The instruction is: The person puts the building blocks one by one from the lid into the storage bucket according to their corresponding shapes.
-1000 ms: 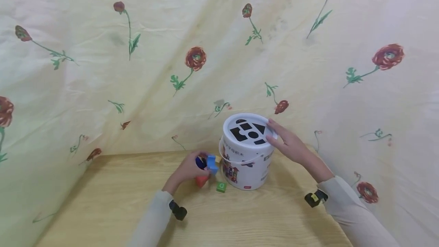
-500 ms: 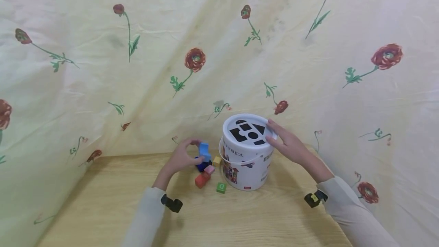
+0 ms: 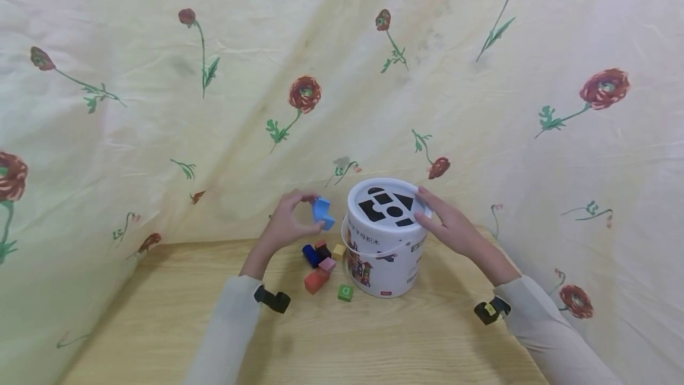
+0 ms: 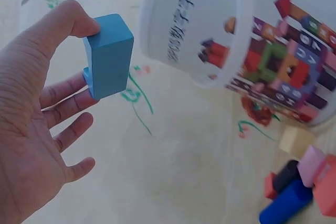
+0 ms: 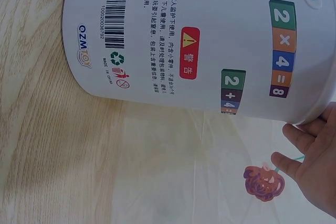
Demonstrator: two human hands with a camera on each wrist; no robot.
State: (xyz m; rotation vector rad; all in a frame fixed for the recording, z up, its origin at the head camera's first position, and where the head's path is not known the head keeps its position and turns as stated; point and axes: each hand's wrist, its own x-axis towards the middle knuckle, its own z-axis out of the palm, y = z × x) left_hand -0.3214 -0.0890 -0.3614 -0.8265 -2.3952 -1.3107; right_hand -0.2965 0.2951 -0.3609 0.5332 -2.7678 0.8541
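Observation:
My left hand (image 3: 285, 221) pinches a light blue arch-shaped block (image 3: 322, 213) between thumb and fingers, raised above the table just left of a white bucket (image 3: 382, 266). In the left wrist view the blue block (image 4: 111, 59) sits between the thumb and the first fingers, while the other fingers stay free of it. Shaped black openings mark the bucket's lid (image 3: 404, 195). Against the right edge of that lid rests my right hand (image 3: 451, 224), its fingers fairly straight. The right wrist view shows that hand (image 5: 315, 156) touching the bucket's rim.
Left of the bucket lie a dark blue cylinder (image 3: 310, 255), a pink block (image 3: 327, 264), a red block (image 3: 316, 280), a yellow block (image 3: 339, 251) and a green lettered block (image 3: 345, 293). A flowered cloth (image 3: 240, 106) hangs behind the wooden table (image 3: 374, 337).
My left hand has lifted the blue arch block up from among the other blocks to about the height of the bucket's lid. The right hand has stayed on the lid's edge.

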